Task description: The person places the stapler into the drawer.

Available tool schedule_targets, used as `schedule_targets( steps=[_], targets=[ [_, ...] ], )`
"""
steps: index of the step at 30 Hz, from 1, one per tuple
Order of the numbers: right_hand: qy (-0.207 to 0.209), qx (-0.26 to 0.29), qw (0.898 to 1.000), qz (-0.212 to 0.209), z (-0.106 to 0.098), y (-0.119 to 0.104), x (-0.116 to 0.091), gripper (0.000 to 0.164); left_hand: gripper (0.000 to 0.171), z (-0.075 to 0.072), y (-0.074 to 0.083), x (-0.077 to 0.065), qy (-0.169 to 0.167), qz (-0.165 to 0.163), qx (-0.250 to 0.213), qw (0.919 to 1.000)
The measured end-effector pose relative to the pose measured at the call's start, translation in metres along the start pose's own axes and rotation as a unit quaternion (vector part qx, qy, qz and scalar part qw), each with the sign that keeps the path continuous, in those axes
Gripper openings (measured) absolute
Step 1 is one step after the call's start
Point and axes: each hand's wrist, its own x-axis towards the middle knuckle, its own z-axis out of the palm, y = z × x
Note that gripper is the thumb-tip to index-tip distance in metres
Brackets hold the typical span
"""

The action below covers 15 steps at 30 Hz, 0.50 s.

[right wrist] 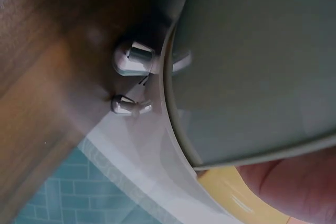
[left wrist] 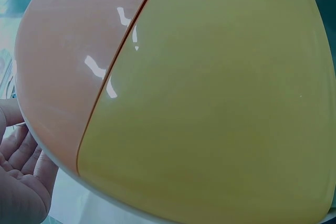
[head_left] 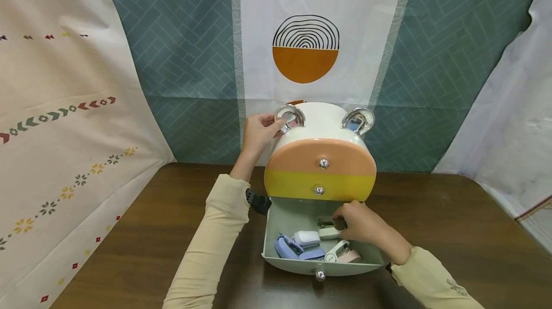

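A rounded white drawer cabinet point(head_left: 321, 120) with an orange drawer front point(head_left: 297, 155) and a yellow one point(head_left: 289, 184) stands on the table. My left hand point(head_left: 258, 134) grips the silver ear point(head_left: 297, 111) on its top left. The pale green bottom drawer point(head_left: 284, 211) is pulled out. Inside it, my right hand point(head_left: 360, 223) pinches a small pale stapler with a dark top point(head_left: 329, 233) near the back. In front lie a white stapler point(head_left: 306, 238), blue staplers point(head_left: 285, 247), a white-and-grey one point(head_left: 335, 253) and a pinkish piece point(head_left: 351, 256). The right wrist view hides the fingertips behind the drawer wall.
A second silver ear point(head_left: 364, 120) sticks up at the cabinet's top right. Round silver knobs point(head_left: 320, 275) stand out from the drawer fronts. Brown wooden tabletop point(head_left: 431, 232) surrounds the cabinet, and a patterned cloth point(head_left: 181, 60) hangs behind it.
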Motion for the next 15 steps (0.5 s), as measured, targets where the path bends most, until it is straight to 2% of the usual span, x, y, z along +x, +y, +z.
schedule_targets(
  steps=[5, 9, 15],
  targets=[
    [0.009, 0.003, 1.0, 0.02, 0.0041, -0.0006, 0.0009, 0.017, 0.025, 0.0001, -0.0003, 0.0006, 0.001, 0.0, -0.007, 1.0],
    [0.007, -0.002, 0.999, 0.042, 0.0057, -0.0006, 0.0021, 0.024, 0.025, 0.0, -0.0005, 0.0008, 0.0, -0.002, -0.011, 0.9999],
    [0.006, -0.005, 0.999, 0.052, 0.006, -0.0007, 0.0027, 0.028, 0.024, 0.0003, -0.0009, 0.0014, -0.001, -0.004, -0.017, 0.9998]
  ],
)
